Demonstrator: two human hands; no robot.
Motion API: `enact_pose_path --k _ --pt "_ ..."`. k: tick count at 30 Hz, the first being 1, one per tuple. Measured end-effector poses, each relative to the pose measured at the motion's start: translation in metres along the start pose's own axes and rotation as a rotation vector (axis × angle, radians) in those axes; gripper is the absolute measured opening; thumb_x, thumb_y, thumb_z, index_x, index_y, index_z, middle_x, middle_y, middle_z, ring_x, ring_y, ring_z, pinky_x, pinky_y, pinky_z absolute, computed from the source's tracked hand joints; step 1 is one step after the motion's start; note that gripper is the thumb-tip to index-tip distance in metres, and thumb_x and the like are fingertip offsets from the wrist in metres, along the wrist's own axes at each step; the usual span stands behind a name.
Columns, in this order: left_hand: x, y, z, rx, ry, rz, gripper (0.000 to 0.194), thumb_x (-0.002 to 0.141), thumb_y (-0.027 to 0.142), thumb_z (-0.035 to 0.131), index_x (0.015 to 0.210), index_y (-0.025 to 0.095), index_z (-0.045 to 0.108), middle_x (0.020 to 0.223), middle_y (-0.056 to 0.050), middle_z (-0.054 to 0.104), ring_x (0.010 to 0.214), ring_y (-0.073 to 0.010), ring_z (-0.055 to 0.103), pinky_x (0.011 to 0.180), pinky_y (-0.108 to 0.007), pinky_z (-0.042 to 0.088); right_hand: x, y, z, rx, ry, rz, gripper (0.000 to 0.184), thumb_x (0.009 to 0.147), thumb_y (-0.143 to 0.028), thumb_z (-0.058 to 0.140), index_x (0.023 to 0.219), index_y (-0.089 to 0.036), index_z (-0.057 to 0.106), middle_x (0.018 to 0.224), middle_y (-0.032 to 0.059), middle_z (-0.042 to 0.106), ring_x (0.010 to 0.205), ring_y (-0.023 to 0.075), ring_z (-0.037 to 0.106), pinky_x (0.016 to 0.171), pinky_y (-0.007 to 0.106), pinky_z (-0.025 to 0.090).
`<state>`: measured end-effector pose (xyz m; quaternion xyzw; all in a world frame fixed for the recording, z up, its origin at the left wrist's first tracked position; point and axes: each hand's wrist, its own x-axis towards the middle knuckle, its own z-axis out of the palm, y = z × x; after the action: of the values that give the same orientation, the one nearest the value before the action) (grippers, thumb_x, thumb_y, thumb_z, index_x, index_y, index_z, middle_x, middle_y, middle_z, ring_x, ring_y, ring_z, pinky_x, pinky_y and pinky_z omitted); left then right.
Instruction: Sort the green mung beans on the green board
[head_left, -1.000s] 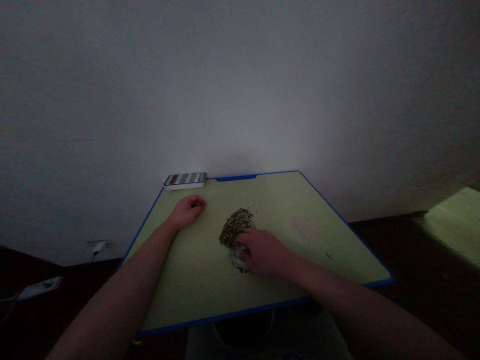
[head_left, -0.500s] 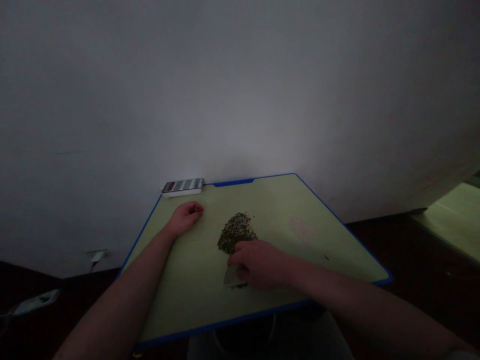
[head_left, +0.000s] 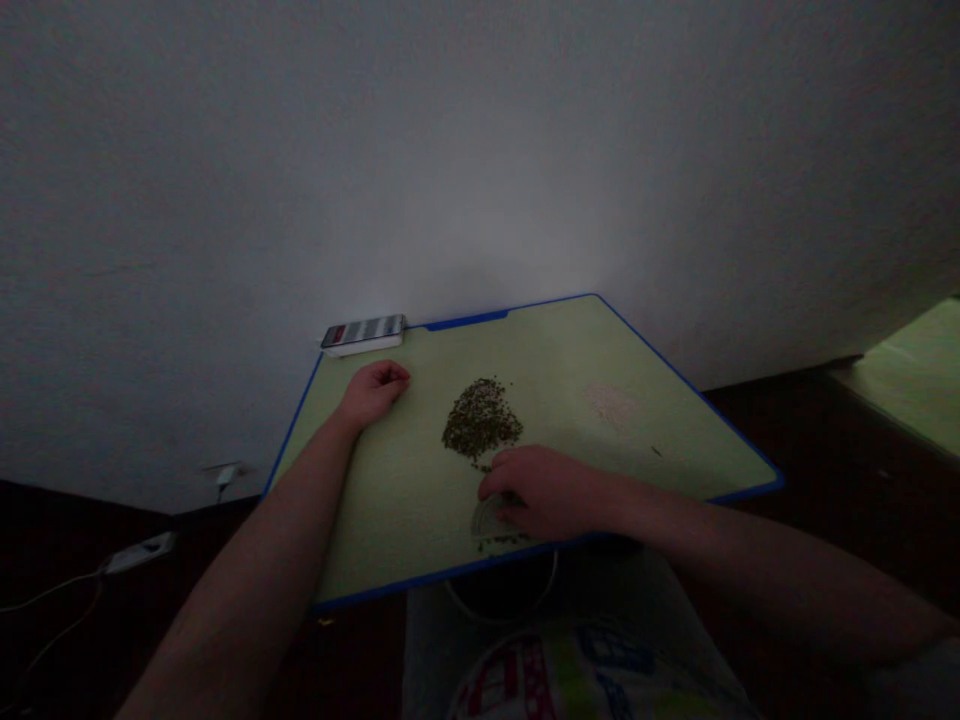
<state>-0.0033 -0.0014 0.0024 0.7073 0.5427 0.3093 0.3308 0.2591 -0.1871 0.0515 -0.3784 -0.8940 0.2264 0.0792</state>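
My right hand [head_left: 544, 492] grips a clear, half-round plastic protractor [head_left: 491, 520] close to the board's front edge. A few dark grains [head_left: 499, 543] lie along the protractor's near side. Just beyond this hand spreads a pile of small greenish-brown grains [head_left: 480, 420], like dried beans. My left hand [head_left: 376, 388] rests on the board to the left of the pile. Its fingers are curled in toward the thumb, and nothing shows in them. Both hands are over a pale green tabletop [head_left: 397, 500] with a blue rim.
A phone [head_left: 364, 330] lies on a white box at the far left corner. Pale pinkish grains [head_left: 613, 403] are spread on the right, with a small dark sliver [head_left: 657, 451] nearby. Below the front edge, a dark bucket [head_left: 502, 590] stands between the legs. A wall [head_left: 480, 150] rises behind.
My right hand has drawn the protractor toward the front edge, away from the main pile, with some grains along it. The view has tilted down; my left hand stays beside the pile.
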Motion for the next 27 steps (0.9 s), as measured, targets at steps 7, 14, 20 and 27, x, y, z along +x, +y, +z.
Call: enact_pose_path --k 7,14,20,27 --pt "0.002 -0.001 0.001 -0.038 -0.005 -0.004 0.022 0.06 0.03 0.06 0.077 0.016 0.061 0.059 0.003 0.053 0.051 -0.0101 0.044 0.05 -0.024 0.034 -0.01 0.002 0.006 0.094 -0.007 0.03 0.026 0.075 -0.014 0.059 0.098 -0.017 0.072 0.093 0.0078 0.07 0.086 0.0197 0.063 0.077 0.029 0.045" --pt "0.001 0.0 0.0 -0.023 0.014 -0.002 0.021 0.062 0.029 0.061 0.078 0.016 0.062 0.059 0.002 0.054 0.051 -0.01 0.044 0.05 -0.024 0.035 -0.019 -0.003 0.01 0.135 0.001 0.09 0.025 0.077 -0.017 0.059 0.098 -0.018 0.072 0.093 0.0072 0.072 0.087 0.0207 0.064 0.078 0.029 0.045" --pt "0.001 -0.002 0.001 -0.04 0.019 0.001 0.019 0.062 0.028 0.061 0.077 0.016 0.062 0.06 0.002 0.054 0.051 -0.0098 0.044 0.051 -0.023 0.035 -0.03 0.0 0.009 0.214 -0.007 0.098 0.03 0.077 -0.014 0.059 0.104 -0.019 0.072 0.096 0.006 0.073 0.089 0.0195 0.066 0.08 0.028 0.045" --pt "0.004 -0.007 0.001 -0.038 0.006 0.009 0.02 0.062 0.028 0.062 0.078 0.016 0.062 0.059 0.003 0.054 0.051 -0.0099 0.044 0.049 -0.023 0.034 0.009 -0.009 -0.002 0.178 0.041 -0.046 0.036 0.083 -0.01 0.05 0.112 -0.018 0.07 0.105 0.0077 0.073 0.096 0.0189 0.065 0.084 0.028 0.045"
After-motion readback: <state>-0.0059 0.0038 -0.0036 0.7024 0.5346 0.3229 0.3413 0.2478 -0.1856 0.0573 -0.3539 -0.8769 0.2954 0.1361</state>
